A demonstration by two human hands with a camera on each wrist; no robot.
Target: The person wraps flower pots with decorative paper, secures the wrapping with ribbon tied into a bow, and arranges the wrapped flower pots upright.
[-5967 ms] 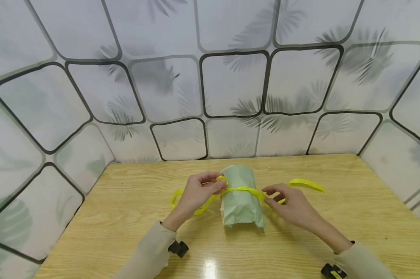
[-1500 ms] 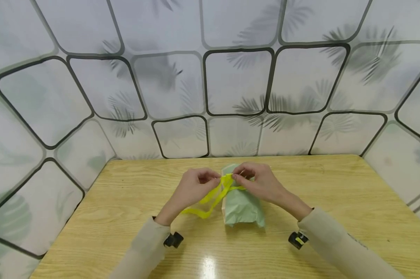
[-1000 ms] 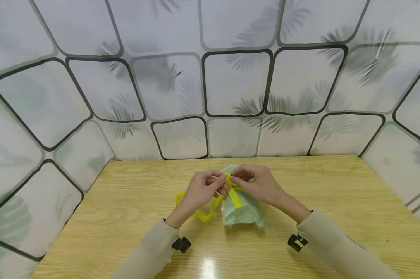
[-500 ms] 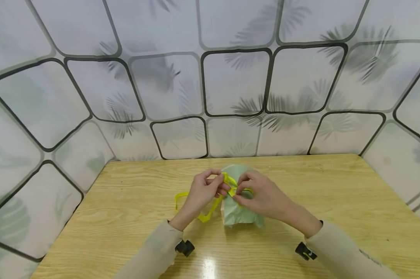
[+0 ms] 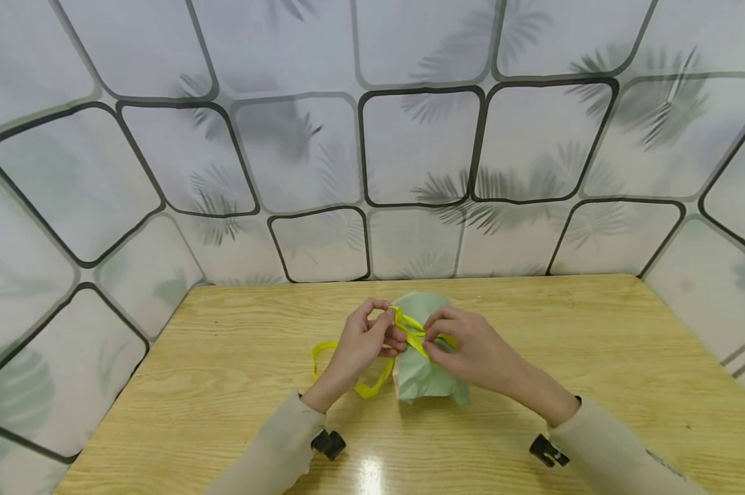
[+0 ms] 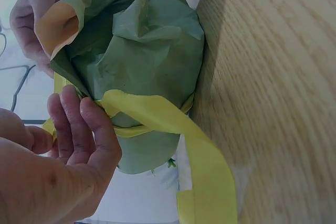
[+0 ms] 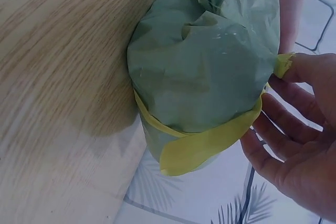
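Observation:
A bundle wrapped in pale green paper (image 5: 423, 385) lies on the table, its crumpled, folded end facing the person. Yellow ribbon (image 5: 414, 340) goes round its middle and crosses on top. Over the bundle's left side, my left hand (image 5: 361, 340) pinches a loop of this ribbon between thumb and index finger. My right hand (image 5: 471, 344) pinches a ribbon end with thumb and fingertips above the bundle's right side. In the left wrist view a long ribbon tail (image 6: 210, 166) hangs beside the bundle; in the right wrist view a shorter tail (image 7: 210, 142) does. Fingers partly hide the crossing.
The wooden table (image 5: 224, 385) reaches back to a patterned fabric wall (image 5: 416, 151). More ribbon curls on the tabletop left of the bundle, partly behind the left wrist. Each sleeve cuff carries a small black camera (image 5: 328, 445).
Six seconds ago my right hand was right of the bundle, with a ribbon tail lying that way. It came over the bundle, then moved slightly down and right; my left hand kept its pinch.

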